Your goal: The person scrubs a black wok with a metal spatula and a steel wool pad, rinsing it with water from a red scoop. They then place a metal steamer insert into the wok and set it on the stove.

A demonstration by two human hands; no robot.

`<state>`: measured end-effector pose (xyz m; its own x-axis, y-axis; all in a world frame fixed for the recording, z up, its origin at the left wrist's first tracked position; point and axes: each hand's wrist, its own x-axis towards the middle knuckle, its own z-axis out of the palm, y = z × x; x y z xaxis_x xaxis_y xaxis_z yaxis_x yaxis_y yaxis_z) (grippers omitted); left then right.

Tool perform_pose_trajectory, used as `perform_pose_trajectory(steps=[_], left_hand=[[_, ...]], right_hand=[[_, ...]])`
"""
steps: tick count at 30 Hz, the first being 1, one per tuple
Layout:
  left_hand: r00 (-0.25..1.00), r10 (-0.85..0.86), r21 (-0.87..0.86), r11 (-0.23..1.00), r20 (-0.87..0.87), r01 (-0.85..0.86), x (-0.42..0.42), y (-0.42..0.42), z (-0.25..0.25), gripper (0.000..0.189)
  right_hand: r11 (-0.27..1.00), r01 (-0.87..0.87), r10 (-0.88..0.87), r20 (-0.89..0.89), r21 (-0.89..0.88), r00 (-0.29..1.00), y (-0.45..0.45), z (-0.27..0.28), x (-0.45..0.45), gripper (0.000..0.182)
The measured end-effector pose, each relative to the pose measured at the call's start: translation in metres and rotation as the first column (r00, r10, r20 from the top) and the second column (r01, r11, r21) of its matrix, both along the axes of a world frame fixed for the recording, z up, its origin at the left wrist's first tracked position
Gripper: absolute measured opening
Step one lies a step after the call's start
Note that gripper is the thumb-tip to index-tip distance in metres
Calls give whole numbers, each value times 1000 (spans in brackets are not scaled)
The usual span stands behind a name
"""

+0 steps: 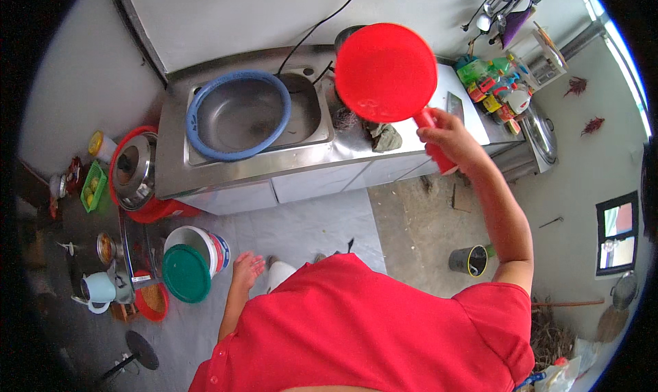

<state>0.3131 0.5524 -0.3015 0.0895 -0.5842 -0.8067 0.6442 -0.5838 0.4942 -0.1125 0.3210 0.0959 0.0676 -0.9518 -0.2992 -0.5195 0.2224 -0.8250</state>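
Note:
My right hand [446,137] grips the handle of a red plastic dipper [386,73], raised over the counter right of the sink. The dipper's round body faces me and hides part of the counter behind it. Below it, a grey-green cloth [386,138] and a dark mesh scrubber [345,118] lie near the counter's front edge. Low at my left side, my left hand [249,269] is empty with fingers apart, just right of a white bucket [190,240]. A blue-rimmed basin [282,104] rests over the left part of the stainless steel sink [325,127].
A green lid [186,274] leans against the bucket. At left are a red tub [149,210] with a pot lid [134,171] and a pale blue pitcher [97,287]. Several bottles [496,91] crowd the counter's right end. A dark bucket [468,261] stands on the floor.

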Motion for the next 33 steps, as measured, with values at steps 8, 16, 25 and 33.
perform_pose_trajectory(steps=[8, 16, 25, 33], left_hand=[[956, -197, -124, 966, 218, 228, -53, -110, 49, 26], [882, -345, -213, 881, 321, 422, -91, -242, 76, 32], [831, -432, -229, 821, 350, 524, -112, -303, 82, 34], [852, -390, -172, 867, 350, 468, -114, -310, 77, 32]], right_hand=[[987, 94, -113, -155, -130, 981, -112, -40, -82, 32], [995, 72, -84, -183, -73, 980, -216, -86, -74, 20], [933, -53, -137, -486, -357, 863, -326, -102, -72, 33], [939, -58, -235, -755, -339, 612, -311, -60, -128, 43]])
